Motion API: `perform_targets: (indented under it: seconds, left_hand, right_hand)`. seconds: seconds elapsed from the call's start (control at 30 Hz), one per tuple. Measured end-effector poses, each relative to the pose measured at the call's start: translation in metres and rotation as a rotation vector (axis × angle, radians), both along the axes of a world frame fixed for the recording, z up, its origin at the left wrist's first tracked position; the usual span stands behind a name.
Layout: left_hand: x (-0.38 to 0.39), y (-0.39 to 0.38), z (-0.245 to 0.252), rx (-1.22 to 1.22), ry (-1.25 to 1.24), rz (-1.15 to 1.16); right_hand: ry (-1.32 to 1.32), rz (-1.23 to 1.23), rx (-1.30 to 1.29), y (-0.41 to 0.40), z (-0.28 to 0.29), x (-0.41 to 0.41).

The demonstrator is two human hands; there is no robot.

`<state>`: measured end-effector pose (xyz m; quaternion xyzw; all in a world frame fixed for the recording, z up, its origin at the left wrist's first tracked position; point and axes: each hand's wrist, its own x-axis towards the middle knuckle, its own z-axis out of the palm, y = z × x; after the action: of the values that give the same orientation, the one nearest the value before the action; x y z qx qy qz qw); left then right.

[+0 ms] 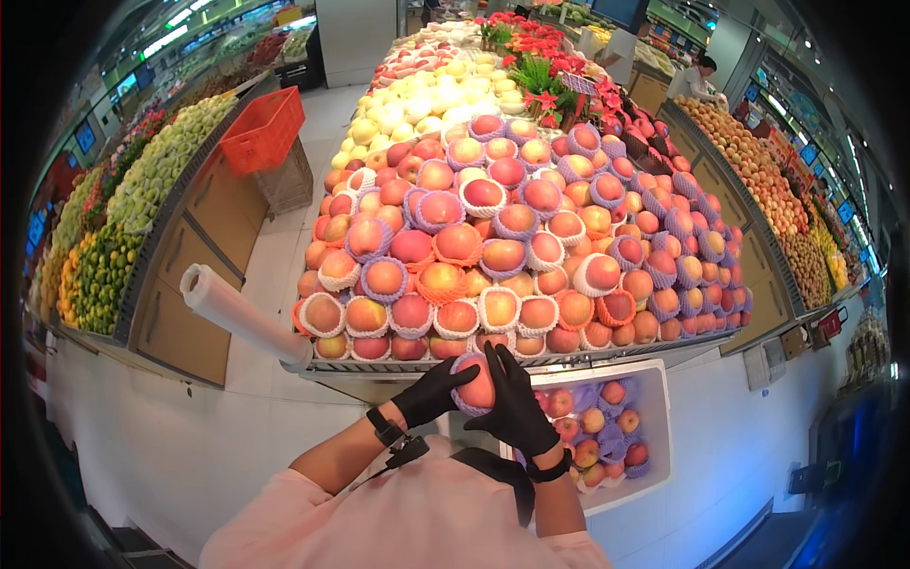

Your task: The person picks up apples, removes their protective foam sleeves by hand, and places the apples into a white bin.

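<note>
A red apple in a purple foam net is held between my two black-gloved hands, in front of my body. My left hand grips its left side, the thumb lying across the top. My right hand cups the opposite side, with its fingers stretched forward. Just beyond them rises a sloped pile of apples, many wrapped in white, purple or orange foam nets. Below and right of my right hand stands a white foam box holding loose apples and purple nets.
A roll of clear plastic bags juts from the stand's left corner. A red crate rests on a stack at the left aisle. Fruit stands flank both sides, with green fruit left and peach-coloured fruit right. A person is at the far right.
</note>
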<state>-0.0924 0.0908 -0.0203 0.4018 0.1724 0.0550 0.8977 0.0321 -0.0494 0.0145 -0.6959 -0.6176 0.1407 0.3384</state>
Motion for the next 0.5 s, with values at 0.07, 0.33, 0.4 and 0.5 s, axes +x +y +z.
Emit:
perform_targets:
  seconds: [0.07,0.33,0.4,0.5]
  left_hand:
    - [-0.005,-0.004,-0.003,-0.022,0.021,0.000]
    - [-0.023,0.009,0.019,0.368,-0.098,0.062]
    - [-0.030,0.008,0.017,0.747,-0.132,0.090]
    - [-0.041,0.024,0.005,0.534,-0.169,0.114]
  right_hand:
    - [-0.023,0.008,-0.038,-0.001,-0.014,0.001]
    - [0.526,-0.036,0.159,0.035,0.021,-0.024]
    - [0.559,-0.029,0.094,0.042,0.031,-0.035]
    - [0.346,-0.063,0.051,0.056,0.003,-0.040]
